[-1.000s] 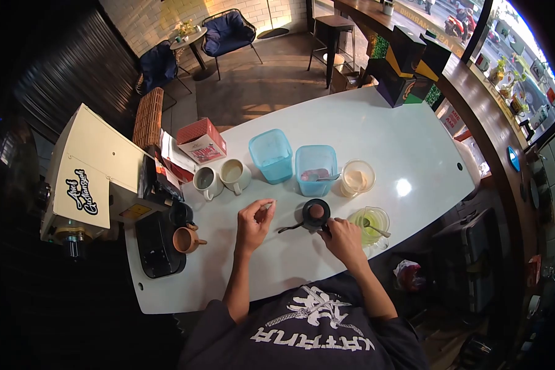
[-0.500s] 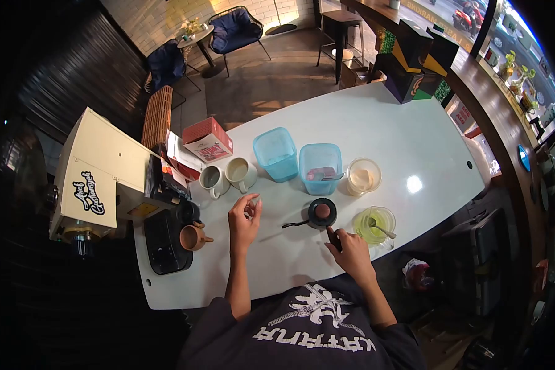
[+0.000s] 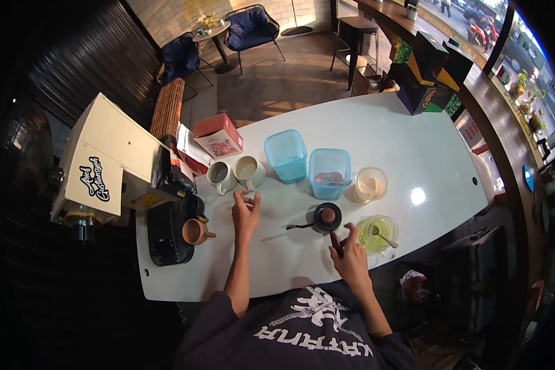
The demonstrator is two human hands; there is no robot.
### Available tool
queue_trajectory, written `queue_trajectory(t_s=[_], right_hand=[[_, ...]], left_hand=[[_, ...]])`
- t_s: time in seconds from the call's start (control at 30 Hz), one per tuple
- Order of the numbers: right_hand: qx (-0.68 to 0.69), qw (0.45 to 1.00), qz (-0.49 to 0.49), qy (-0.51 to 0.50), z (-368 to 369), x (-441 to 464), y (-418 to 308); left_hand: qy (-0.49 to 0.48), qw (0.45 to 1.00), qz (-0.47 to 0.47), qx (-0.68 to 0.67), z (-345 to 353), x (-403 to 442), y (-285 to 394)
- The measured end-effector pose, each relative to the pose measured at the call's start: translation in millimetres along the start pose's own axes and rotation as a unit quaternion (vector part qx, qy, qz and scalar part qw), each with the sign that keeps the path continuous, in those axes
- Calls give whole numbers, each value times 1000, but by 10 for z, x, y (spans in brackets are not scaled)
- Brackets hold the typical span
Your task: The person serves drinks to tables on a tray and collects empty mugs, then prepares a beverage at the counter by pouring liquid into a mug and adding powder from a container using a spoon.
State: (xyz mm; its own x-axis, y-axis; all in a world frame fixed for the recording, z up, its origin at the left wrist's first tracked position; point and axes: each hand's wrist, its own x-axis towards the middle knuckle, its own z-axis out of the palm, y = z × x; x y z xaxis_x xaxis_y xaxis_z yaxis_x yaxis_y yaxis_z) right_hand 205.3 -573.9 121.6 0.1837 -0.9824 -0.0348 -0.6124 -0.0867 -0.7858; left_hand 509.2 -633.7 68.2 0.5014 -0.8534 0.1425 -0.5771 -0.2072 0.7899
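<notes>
My left hand (image 3: 245, 211) is loosely curled with its fingers apart and nothing in it, just below the handle of a light mug (image 3: 249, 172). A grey-inside mug (image 3: 221, 177) stands beside that one. My right hand (image 3: 350, 254) is beside the dark handle of a small black round vessel (image 3: 327, 217), index finger raised and thumb near the handle; whether they touch is unclear. A brown round piece (image 3: 327, 215) shows in the vessel. A thin black handle (image 3: 300, 226) points left from it. Right of my right hand sits a glass cup (image 3: 378, 234) of green contents with a spoon.
Two blue containers (image 3: 285, 156) (image 3: 329, 173), one with a spoon, and a clear cup (image 3: 370, 184) stand beyond the vessel. A red box (image 3: 218, 135), a brown cup (image 3: 195, 232), a black tray (image 3: 168, 239) and a cream machine (image 3: 103, 159) are at left. Dark boxes (image 3: 427, 74) sit far right.
My right index finger has lifted away from the dark handle and my grip has loosened. My left hand has moved closer to the light mug. The whole view has shifted slightly.
</notes>
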Motion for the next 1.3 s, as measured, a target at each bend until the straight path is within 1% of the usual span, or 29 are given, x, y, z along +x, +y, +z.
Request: queue_trajectory(t_s=[0.07,0.1,0.13,0.2,0.23,0.3,0.33,0.4,0.43,0.5,0.53,0.6,0.73,0.8,0.83,0.9,0.93,1.0,1.13,1.2,1.23,1.3], right_hand=[[-4,999,-38,9,-15,7,-70],[-10,999,-47,-8,-44,17,-98],[-10,999,-43,-5,-56,34,-112],[-53,996,-57,-40,-56,64,-146],[-54,996,-56,-39,-33,61,-159],[-106,992,-43,-47,34,67,-163],[-108,992,-47,-51,62,76,-142],[-99,993,-52,-40,124,86,-96],[-101,992,-57,-45,144,93,-87],[-120,991,-49,-28,186,113,-76],[-123,990,-52,-37,219,114,-57],[-117,992,-56,-2,267,153,-24],[-113,992,-51,-8,290,156,-1],[-100,993,-65,12,319,166,22],[-100,993,-66,8,329,172,8],[-91,994,-61,15,321,180,-14],[-93,994,-60,14,326,184,-9],[-94,992,-82,33,349,184,5],[-114,991,-67,14,288,156,-29],[-141,990,-8,-23,173,121,-158],[-142,990,-5,-19,101,128,-227],[-205,973,-67,77,-36,153,-367]], left_hand=[[6,1000,3,8,34,53,-16],[18,1000,6,16,57,77,-14],[14,1000,8,15,85,102,-16],[26,1000,8,16,131,171,-35],[24,1000,8,15,151,204,-63],[-19,997,-29,-72,169,242,-117],[-14,997,-32,-74,170,251,-138],[-24,993,-14,-114,166,246,-182],[-18,993,-19,-115,160,235,-203],[-37,990,7,-136,127,198,-222],[-32,990,-1,-136,89,140,-226],[-86,987,-12,-139,5,43,-183],[-117,978,-51,-166,-91,-194,-193],[-145,976,-42,-155,-152,-319,-233],[-143,977,-46,-154,-207,-387,-207],[-202,960,-62,-186,-288,-523,-135],[-202,959,-63,-188,-311,-548,-126],[-253,942,-86,-205,-392,-560,-146],[-266,930,-102,-233,-636,-473,-113],[-218,946,-143,-190,-819,-351,-16],[-222,946,-141,-192,-871,-268,21],[-148,974,-83,-151,-933,-96,104]])
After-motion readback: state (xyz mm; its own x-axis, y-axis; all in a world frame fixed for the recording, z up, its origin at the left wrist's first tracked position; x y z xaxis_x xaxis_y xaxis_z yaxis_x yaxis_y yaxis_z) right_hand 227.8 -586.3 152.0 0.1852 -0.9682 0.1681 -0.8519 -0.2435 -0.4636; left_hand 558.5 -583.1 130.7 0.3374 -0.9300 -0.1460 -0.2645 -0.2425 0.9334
